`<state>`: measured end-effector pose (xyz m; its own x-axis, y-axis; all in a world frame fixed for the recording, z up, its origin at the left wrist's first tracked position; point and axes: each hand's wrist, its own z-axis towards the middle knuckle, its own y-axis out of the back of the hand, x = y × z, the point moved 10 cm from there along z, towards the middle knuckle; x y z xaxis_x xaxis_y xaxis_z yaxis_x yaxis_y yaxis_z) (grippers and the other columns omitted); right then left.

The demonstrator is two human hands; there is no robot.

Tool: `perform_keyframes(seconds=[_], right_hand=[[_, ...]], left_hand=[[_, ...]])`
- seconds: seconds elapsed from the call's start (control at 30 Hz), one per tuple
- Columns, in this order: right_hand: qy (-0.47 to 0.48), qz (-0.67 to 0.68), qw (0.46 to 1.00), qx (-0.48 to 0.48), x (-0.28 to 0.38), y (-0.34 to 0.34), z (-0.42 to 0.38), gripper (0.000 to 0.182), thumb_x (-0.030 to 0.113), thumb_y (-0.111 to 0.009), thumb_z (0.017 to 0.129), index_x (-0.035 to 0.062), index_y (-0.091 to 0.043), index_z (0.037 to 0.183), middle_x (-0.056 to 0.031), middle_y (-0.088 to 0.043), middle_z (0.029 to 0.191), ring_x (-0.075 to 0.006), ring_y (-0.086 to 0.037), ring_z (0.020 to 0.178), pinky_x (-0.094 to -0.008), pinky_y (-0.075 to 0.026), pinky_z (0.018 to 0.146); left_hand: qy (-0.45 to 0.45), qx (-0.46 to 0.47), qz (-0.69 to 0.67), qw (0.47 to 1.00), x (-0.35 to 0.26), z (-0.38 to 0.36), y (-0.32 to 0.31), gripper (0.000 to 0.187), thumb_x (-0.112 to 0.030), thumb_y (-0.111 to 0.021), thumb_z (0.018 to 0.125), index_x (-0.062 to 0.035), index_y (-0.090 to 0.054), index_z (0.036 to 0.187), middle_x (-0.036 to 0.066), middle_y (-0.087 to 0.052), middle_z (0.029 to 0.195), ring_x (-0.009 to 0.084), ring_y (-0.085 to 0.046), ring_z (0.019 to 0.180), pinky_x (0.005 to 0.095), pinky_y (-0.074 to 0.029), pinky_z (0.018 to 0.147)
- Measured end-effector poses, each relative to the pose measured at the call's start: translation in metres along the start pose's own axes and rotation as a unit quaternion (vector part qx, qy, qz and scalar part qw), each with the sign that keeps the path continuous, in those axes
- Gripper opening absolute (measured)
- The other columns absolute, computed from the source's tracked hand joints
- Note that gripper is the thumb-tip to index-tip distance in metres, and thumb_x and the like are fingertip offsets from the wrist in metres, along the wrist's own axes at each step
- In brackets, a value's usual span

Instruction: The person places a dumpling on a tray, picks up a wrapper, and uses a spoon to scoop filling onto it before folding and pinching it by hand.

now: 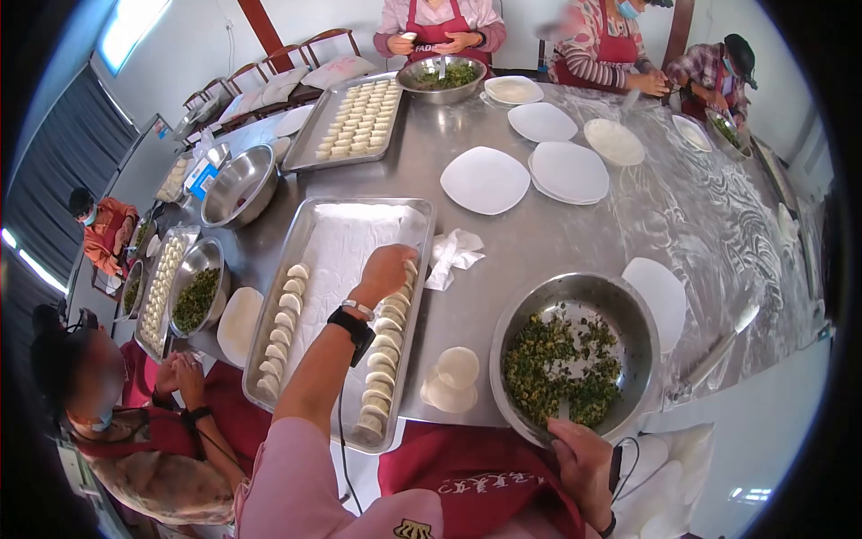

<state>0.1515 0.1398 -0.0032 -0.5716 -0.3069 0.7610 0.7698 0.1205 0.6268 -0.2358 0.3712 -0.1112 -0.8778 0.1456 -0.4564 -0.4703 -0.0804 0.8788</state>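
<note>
My left hand point(386, 274) reaches over a metal tray point(316, 256) dusted with flour. Its fingers are closed at the far end of the right-hand row of dumplings point(382, 366), on a dumpling point(410, 268) that shows only in part. Along the tray's left side runs a second row of dumplings point(285, 321). My right hand point(582, 463) is closed on the handle of a spoon point(564, 409) at the near rim of a steel bowl point(639, 328). Chopped green and yellow filling point(557, 364) lies in the bowl; the spoon's lower end is hidden in it.
Round dough wrappers point(452, 377) lie between tray and bowl. A crumpled white cloth point(454, 256) touches the tray's right side. White plates point(485, 181) stand farther back. A long knife-like tool point(718, 352) lies at right. Another person point(153, 422) sits close on the left; others work around the table.
</note>
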Motion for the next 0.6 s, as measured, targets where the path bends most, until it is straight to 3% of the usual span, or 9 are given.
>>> perform_keyframes(seconds=[0.07,0.17,0.27,0.43,0.57,0.6], right_hand=[[0.009,0.004,1.000,-0.003,0.001,0.001,-0.003,0.025,-0.002,-0.068,0.080,-0.0004,-0.070,0.105,-0.0184,-0.072,0.106,-0.0367,-0.070,0.098,-0.0425,-0.056,0.087],[0.021,-0.004,1.000,-0.010,0.004,0.004,-0.007,0.026,-0.002,-0.068,0.080,-0.0006,-0.069,0.105,-0.0184,-0.072,0.106,-0.0368,-0.070,0.098,-0.0422,-0.056,0.086],[0.004,0.003,1.000,-0.021,0.006,0.010,-0.010,0.026,-0.002,-0.065,0.080,-0.0018,-0.070,0.105,-0.0200,-0.072,0.106,-0.0371,-0.070,0.099,-0.0408,-0.055,0.088],[-0.006,-0.013,0.998,-0.065,-0.006,0.024,-0.020,0.026,-0.006,-0.064,0.081,-0.0015,-0.068,0.107,-0.0195,-0.071,0.106,-0.0380,-0.069,0.098,-0.0431,-0.055,0.086],[0.015,-0.046,0.997,-0.054,-0.010,0.028,-0.022,0.032,-0.005,-0.061,0.079,0.0001,-0.067,0.110,-0.0186,-0.070,0.111,-0.0382,-0.067,0.103,-0.0441,-0.053,0.091],[0.024,-0.047,0.998,-0.041,-0.012,0.024,-0.023,0.033,-0.005,-0.060,0.079,0.0005,-0.067,0.110,-0.0183,-0.070,0.112,-0.0379,-0.067,0.104,-0.0443,-0.053,0.092]], left_hand=[[-0.030,0.000,0.030,0.999,-0.007,-0.003,-0.002,0.043,0.009,-0.048,0.079,-0.0057,-0.073,0.110,0.017,-0.071,0.112,0.0345,-0.066,0.107,0.0388,-0.052,0.095],[-0.021,0.003,0.046,0.999,0.000,-0.003,-0.009,0.041,0.005,-0.055,0.076,-0.0090,-0.072,0.111,0.014,-0.071,0.113,0.0345,-0.065,0.107,0.0410,-0.050,0.096],[-0.007,0.019,-0.006,1.000,0.008,-0.002,-0.009,0.038,0.002,-0.058,0.079,-0.0075,-0.071,0.113,0.016,-0.070,0.116,0.0350,-0.064,0.110,0.0407,-0.049,0.098],[-0.052,-0.156,-0.037,0.986,-0.041,-0.024,0.062,0.032,0.000,-0.064,0.083,-0.0017,-0.068,0.115,0.020,-0.068,0.119,0.0371,-0.064,0.112,0.0392,-0.050,0.100],[-0.002,-0.156,-0.201,0.967,-0.116,-0.072,0.108,0.031,0.000,-0.062,0.088,-0.0033,-0.069,0.119,0.011,-0.072,0.114,0.0183,-0.069,0.103,0.0302,-0.054,0.087],[0.033,-0.136,-0.204,0.969,-0.134,-0.088,0.109,0.029,0.001,-0.062,0.089,-0.0017,-0.069,0.117,0.012,-0.072,0.112,0.0177,-0.068,0.105,0.0305,-0.054,0.087]])
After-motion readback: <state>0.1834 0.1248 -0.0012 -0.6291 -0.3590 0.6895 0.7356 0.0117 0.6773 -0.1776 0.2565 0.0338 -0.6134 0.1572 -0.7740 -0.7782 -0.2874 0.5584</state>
